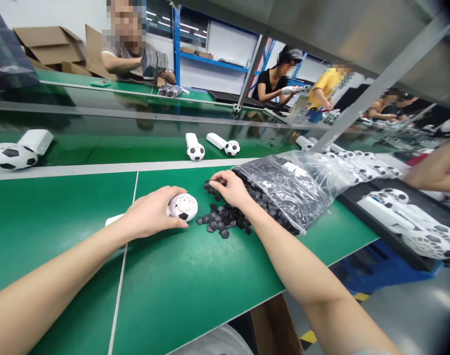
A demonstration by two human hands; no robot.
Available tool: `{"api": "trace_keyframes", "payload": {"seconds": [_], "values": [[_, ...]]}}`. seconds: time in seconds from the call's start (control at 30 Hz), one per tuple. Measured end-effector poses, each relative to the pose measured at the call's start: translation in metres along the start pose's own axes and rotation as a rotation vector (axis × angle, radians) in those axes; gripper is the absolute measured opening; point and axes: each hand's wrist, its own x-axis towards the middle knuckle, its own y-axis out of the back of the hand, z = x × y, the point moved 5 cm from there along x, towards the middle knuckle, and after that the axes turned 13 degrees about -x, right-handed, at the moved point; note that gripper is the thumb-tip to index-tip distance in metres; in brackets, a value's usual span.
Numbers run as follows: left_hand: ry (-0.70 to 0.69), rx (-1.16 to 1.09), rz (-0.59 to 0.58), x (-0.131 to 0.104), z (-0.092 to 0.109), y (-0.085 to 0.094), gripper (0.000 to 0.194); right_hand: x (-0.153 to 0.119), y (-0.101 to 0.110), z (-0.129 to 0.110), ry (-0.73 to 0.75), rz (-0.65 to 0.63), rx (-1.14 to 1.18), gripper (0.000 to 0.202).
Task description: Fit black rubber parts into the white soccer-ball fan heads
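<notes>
My left hand point(154, 212) is closed around a white soccer-ball-shaped part point(184, 207) with open lattice gaps and a black patch on its lower side. Its white handle point(114, 220) sticks out behind the wrist. My right hand point(230, 187) is over the far left edge of a pile of small black pentagon pieces point(219, 219), thumb and fingertips drawn together. Whatever lies between those fingertips is too small to make out. The pile spills from a clear plastic bag point(302, 185) to the right.
Finished-looking ball-and-handle units point(195, 151) lie on the green belt point(136, 148) beyond the table's pale rim. At right, a black tray point(391, 236) holds more white lattice units. Several people work across the line, and another person's arm point(437, 165) reaches in at far right.
</notes>
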Motion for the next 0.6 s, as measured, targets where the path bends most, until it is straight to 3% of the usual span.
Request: {"api": "trace_keyframes", "payload": {"seconds": [0.1,0.2,0.33,0.6], "values": [[-0.045,0.038,-0.021,0.002,-0.003,0.002,0.067,0.007,-0.002,0.013,0.032,-0.059,-0.304,0.014],[-0.117,0.146,-0.017,0.001,-0.002,0.004,0.061,0.003,-0.007,0.008,0.079,-0.139,-0.354,0.012],[-0.166,0.323,0.018,0.002,-0.001,0.006,0.064,-0.005,-0.005,-0.007,0.134,-0.154,-0.35,0.006],[-0.246,0.296,0.051,0.005,-0.005,0.005,0.064,-0.02,0.003,-0.032,0.222,-0.196,0.134,0.02]]}}
